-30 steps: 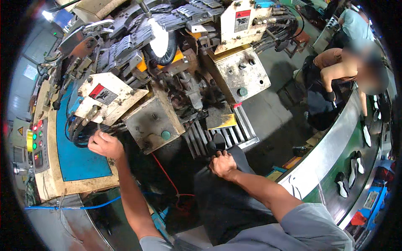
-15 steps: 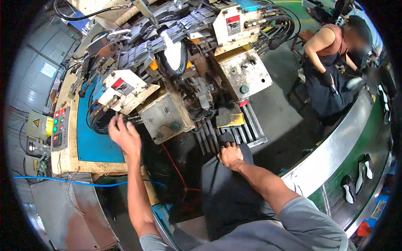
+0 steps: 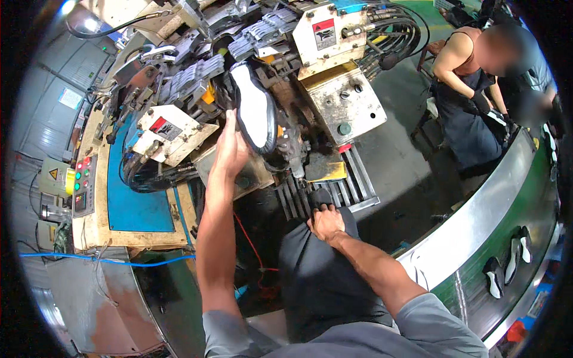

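Shoe held upside down in the lasting machine

The shoe (image 3: 253,113), white sole outward, sits amid the machine's clamps; the left hand (image 3: 230,152) reaches up, fingers grasping its side. The right hand (image 3: 325,222) rests on a dark knob (image 3: 319,197), fingers curled over it. Red-and-white warning labels (image 3: 162,126) mark the housings.

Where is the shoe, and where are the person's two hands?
shoe (image 3: 253,107), head view, on its white sole.
left hand (image 3: 230,149), head view, on the back of the hand, against the shoe.
right hand (image 3: 325,224), head view, on the knuckles, on the dark apron.
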A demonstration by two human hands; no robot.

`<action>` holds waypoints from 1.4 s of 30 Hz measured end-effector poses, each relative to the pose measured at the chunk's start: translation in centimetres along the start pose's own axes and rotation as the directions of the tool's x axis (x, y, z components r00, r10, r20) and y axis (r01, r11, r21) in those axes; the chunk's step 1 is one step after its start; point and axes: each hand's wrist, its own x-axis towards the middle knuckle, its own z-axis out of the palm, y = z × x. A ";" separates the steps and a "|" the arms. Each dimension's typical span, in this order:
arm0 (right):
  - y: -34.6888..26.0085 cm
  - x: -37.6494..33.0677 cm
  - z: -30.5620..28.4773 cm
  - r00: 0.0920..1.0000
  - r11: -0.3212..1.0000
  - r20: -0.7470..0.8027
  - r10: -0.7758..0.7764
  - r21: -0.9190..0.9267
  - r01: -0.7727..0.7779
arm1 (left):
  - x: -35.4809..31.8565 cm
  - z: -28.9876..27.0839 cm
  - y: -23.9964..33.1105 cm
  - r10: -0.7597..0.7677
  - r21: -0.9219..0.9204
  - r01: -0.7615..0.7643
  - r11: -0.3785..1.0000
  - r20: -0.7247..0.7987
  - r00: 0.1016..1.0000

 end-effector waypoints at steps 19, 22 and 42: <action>-2.1 -4.6 -5.5 0.869 0.706 -0.488 -0.080 0.587 0.395 | -22.6 1.5 -0.8 0.301 0.212 -0.305 0.929 0.052 0.952; -7.0 -5.1 -11.8 0.945 0.176 -0.255 -0.203 0.940 0.291 | -28.9 -0.8 -4.5 0.324 0.192 -0.328 0.925 0.053 0.944; -8.4 -14.5 0.9 0.935 0.666 0.259 -0.242 0.745 -0.034 | -58.9 -27.1 -10.8 0.357 0.582 0.130 0.802 -0.644 0.677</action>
